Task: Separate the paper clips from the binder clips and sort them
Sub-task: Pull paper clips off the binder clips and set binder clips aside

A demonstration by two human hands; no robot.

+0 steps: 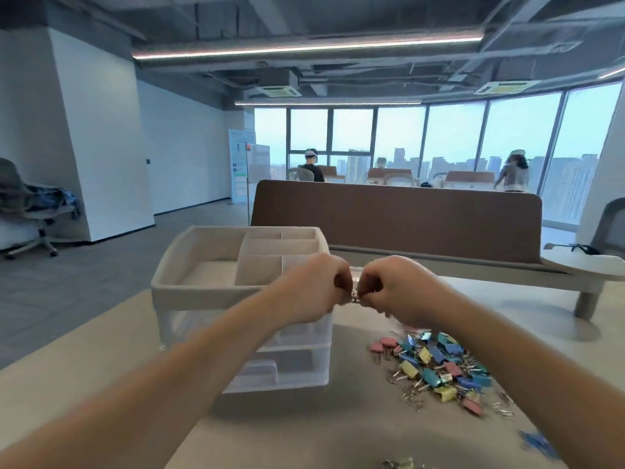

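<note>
Pinching silvery clips (355,296) between them, left hand (316,287) and right hand (397,287) hung beside the organizer (203,293), pile (439,363) nearest the right.

I'm in an open-plan office: a brown divider panel (395,225) backs my surface (101,367), a swivel chair (23,204) stands on grey carpet, and people (313,167) sit at desks by tall windows (453,137) facing city towers, under bare ducts and strip lights (304,47).
</note>
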